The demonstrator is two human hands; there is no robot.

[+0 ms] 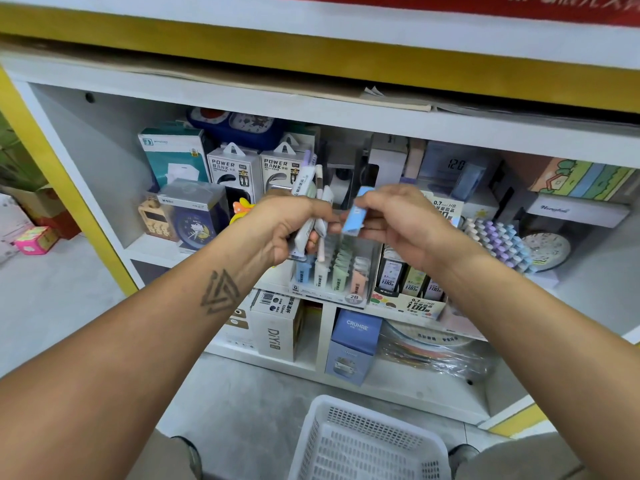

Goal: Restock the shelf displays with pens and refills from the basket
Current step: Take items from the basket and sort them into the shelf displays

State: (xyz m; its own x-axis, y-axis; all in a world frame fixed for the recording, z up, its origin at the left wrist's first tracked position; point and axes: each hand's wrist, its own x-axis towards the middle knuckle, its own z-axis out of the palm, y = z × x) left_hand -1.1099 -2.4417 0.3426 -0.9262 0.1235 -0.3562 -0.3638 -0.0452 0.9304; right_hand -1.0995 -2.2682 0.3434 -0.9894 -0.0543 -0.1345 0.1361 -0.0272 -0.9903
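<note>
My left hand (287, 226) is closed around a bunch of pens and refill cases (310, 188) that stick up out of the fist. My right hand (398, 220) pinches a light blue refill case (356, 213) between thumb and fingers, just right of the bunch. Both hands hover in front of the middle shelf, above a clear display box (329, 275) holding pastel lead cases in blue, green and peach. To its right stands a dark refill display (408, 282) marked 0.7 and 100. The white plastic basket (367, 441) sits on the floor below; its visible part looks empty.
Power bank boxes (235, 171), alarm clocks (195, 226) and a teal box fill the shelf's left side. A rack of pastel pens (498, 244) and a round clock (547, 251) stand at right. Below are a DIYI box (277, 334) and a blue CRUHRE box (356, 341). My knees flank the basket.
</note>
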